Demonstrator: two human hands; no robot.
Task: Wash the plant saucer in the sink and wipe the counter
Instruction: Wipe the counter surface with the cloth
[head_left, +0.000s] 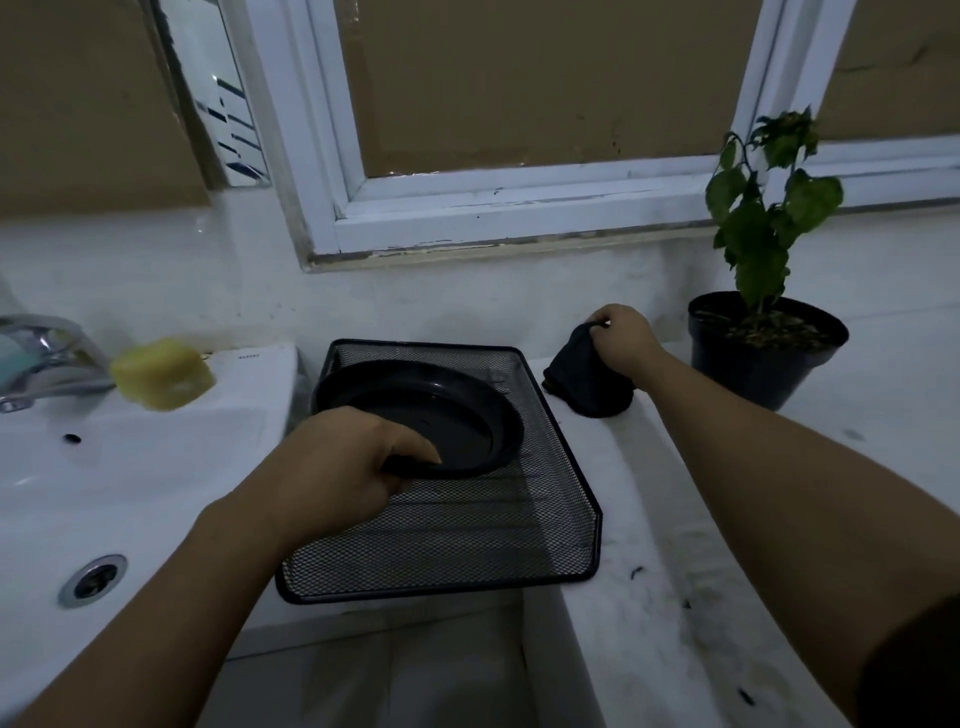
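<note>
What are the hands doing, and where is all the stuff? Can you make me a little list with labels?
left hand: grips the near rim of the black saucer
saucer: lies in the black mesh tray, right of the sink
right hand: pinches the top of a dark cloth
cloth: bunched up on the white counter
counter: dark specks near its front
potted plant: on the counter, right of the cloth
sponge: yellow, on the sink's rim beside the tap
</note>
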